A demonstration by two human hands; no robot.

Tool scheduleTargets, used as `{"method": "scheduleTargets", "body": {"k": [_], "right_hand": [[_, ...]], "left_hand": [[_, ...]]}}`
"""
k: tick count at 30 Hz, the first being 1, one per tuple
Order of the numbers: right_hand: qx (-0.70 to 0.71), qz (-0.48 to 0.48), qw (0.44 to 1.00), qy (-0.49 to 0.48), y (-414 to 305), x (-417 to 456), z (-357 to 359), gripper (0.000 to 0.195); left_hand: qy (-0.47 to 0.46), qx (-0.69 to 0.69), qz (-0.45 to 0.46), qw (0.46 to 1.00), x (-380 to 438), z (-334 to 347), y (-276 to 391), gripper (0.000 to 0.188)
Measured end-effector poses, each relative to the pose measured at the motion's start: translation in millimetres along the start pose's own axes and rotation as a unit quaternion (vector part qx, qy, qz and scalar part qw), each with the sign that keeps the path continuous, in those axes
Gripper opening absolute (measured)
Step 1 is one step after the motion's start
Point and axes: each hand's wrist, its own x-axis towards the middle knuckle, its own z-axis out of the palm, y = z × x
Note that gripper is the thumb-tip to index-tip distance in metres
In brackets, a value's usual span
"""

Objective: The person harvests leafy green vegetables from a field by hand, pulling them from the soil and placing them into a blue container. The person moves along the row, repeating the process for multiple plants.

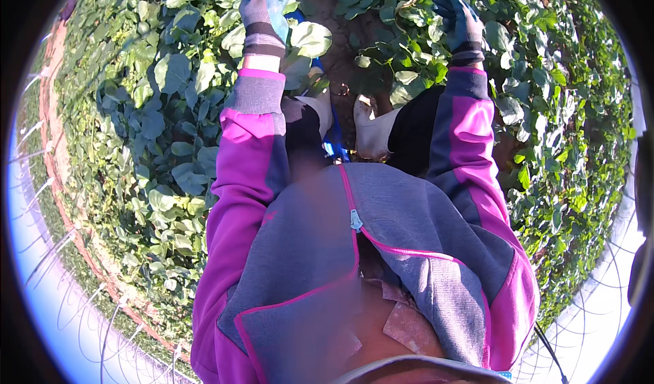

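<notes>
My left hand (265, 7), in a knitted glove with a teal coated palm, is at the top edge over broad green leaves (310, 39). Its fingertips are partly cut off, and I cannot make out anything in its grasp. My right hand (459, 20) wears a similar glove and hovers by leafy plants (403, 29) on the other side. Its fingers look bent, with no object visible in them. Between my feet runs a blue strip (334, 123), partly hidden by leaves and my jacket; what it belongs to is unclear.
Dense low vines (567, 144) surround me on both sides. Bare dark soil (345, 57) forms a narrow gap ahead. My pale boots (372, 128) stand beside it. A reddish dirt path (61, 179) and thin curved hoops (46, 256) lie along the far left.
</notes>
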Motion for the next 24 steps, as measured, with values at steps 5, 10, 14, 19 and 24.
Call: {"method": "scheduleTargets", "body": {"k": [5,10,14,19,24], "right_hand": [[-0.036,-0.026,0.999,-0.014,-2,-15,11,0.027],[-0.137,0.105,0.978,-0.117,7,-27,61,0.025],[-0.32,0.192,0.894,-0.248,80,-52,139,0.024],[-0.524,0.17,0.733,-0.399,211,-79,194,0.034],[-0.588,0.178,0.649,-0.448,307,-78,224,0.047]], "left_hand": [[0.161,-0.06,-0.06,0.983,26,-38,5,0.031],[0.115,-0.054,-0.079,0.989,33,-14,-22,0.027],[0.198,-0.025,-0.097,0.975,38,-6,-42,0.036],[0.049,0.022,0.126,0.991,8,57,-91,0.025],[0.024,0.287,0.079,0.954,-40,117,-101,0.02]]}}
